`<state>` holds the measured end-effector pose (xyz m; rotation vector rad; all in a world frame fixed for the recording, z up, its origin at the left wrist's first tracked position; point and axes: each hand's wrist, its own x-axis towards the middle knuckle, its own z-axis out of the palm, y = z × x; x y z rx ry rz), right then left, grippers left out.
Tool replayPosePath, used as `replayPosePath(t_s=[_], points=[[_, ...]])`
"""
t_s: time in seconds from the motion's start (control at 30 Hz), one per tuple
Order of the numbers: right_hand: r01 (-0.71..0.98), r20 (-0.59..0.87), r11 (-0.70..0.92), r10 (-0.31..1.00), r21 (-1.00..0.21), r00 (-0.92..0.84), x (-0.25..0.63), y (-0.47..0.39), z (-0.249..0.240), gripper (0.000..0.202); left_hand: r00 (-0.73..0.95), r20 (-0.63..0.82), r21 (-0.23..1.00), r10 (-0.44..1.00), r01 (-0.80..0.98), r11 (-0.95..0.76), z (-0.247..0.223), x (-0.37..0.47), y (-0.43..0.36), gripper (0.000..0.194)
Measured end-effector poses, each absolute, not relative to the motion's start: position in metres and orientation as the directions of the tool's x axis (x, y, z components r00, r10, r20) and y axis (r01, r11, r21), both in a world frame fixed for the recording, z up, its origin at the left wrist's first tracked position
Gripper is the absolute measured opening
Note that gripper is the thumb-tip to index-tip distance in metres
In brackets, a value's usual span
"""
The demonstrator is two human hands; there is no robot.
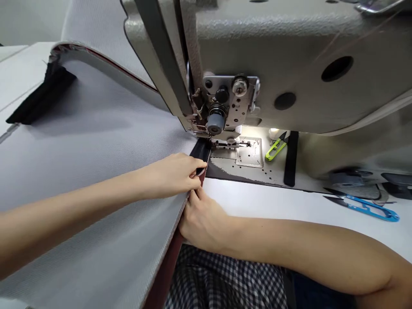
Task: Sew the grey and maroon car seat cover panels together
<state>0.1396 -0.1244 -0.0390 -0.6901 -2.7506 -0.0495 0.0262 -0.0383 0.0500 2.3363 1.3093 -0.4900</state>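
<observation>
A large light grey fabric (128, 146) with a dark red layer (165, 270) along its edge runs under the needle area of a sewing machine (267, 86). My left hand (174, 175) pinches the fabric edge just in front of the presser foot, beside a black strip (202, 150). Directly below it, my right hand (206, 219) is closed on the same edge, its fingers touching those of my left hand. Another black strip (48, 94) lies on the fabric at the far left.
Yellow-green snips (276, 148) and a black band (291, 159) lie on the machine bed, right of the metal plate (249, 152). Blue snips (367, 207) rest on the white table (257, 197) at the right.
</observation>
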Motion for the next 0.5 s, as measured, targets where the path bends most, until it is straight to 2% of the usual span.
replayPosePath(t_s=[0.23,0.4,0.5], points=[[0.503,0.281,0.858,0.511,-0.105,-0.812,0.146,-0.113,-0.044,0.029,0.508,-0.457,0.180,0.730,0.857,-0.483,0.044,0.034,-0.029,0.029],[0.509,0.300,0.839,0.544,-0.194,-0.783,0.150,-0.109,-0.049,0.032,0.493,-0.410,0.165,0.768,0.868,-0.469,0.044,0.038,-0.027,0.036],[0.443,0.319,0.847,0.524,-0.296,-0.790,0.149,-0.116,-0.053,0.026,0.600,-0.294,0.205,0.744,0.800,-0.564,0.045,0.020,-0.030,0.039]])
